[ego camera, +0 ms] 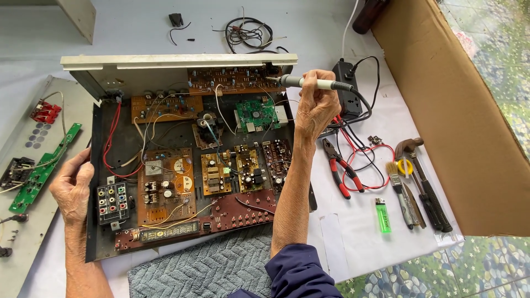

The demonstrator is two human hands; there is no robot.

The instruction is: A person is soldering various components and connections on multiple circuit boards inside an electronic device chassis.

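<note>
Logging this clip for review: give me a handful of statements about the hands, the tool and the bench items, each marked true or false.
1. The right hand holds a soldering iron with its tip toward the brown board at the back of the open chassis. True.
2. The left hand holds the pliers. False: it rests on the chassis's left edge; the red-handled pliers lie on the table to the right.
3. A green lighter lies on the white sheet right of the chassis. True.
4. The hammer lies inside the chassis. False: it lies on the table by the cardboard.
5. A small green circuit board sits inside the chassis. True.
</note>
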